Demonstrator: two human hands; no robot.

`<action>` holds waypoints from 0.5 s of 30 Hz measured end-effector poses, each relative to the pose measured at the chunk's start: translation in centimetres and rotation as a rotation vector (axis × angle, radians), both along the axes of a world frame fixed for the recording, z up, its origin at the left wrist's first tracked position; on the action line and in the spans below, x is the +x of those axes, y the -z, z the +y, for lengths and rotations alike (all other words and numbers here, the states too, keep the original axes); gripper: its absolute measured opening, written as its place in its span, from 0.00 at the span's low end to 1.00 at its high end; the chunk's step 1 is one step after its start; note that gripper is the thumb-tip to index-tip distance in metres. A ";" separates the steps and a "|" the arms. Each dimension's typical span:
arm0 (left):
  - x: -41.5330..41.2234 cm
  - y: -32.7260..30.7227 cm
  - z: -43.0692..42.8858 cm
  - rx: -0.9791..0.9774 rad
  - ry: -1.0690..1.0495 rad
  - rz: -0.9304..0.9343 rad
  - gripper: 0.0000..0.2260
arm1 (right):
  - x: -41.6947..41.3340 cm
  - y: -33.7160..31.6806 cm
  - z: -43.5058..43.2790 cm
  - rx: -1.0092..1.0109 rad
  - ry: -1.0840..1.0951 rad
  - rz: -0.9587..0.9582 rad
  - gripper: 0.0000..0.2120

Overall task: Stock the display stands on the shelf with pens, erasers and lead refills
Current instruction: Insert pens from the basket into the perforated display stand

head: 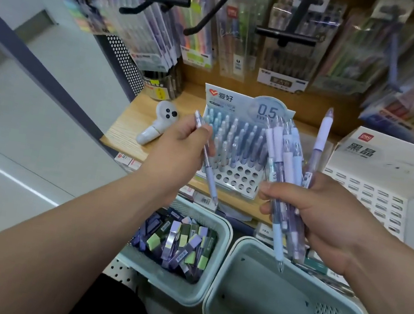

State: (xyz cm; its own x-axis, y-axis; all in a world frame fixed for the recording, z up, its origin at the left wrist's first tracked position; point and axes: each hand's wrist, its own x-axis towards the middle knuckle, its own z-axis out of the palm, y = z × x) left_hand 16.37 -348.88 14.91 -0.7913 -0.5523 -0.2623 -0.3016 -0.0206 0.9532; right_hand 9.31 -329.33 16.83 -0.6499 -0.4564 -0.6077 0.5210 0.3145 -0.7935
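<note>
My left hand grips a single pale purple pen, tip pointing down, just in front of the pen display stand. The stand sits on the wooden shelf; its back rows hold several blue and purple pens, its front holes stand bare. My right hand clutches a bundle of pens fanned upward, to the right of the stand. A white lead refill stand sits further right. The left basket holds several erasers and refill boxes.
A second teal basket below my right hand shows a bare bottom. A white handheld device lies on the shelf's left part. Black hooks with packaged pens hang above the shelf. Floor lies to the left.
</note>
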 end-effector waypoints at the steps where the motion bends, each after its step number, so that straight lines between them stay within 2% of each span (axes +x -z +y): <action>1: -0.1 0.0 0.1 -0.031 -0.002 0.014 0.12 | 0.0 0.1 0.1 0.008 0.022 -0.011 0.13; 8: -1.7 0.3 0.8 -0.123 0.027 0.013 0.10 | 0.3 -0.2 1.2 0.002 0.074 -0.047 0.12; 15: -2.4 1.6 1.3 -0.461 0.090 -0.059 0.07 | -0.4 -0.8 2.1 0.029 0.059 0.066 0.10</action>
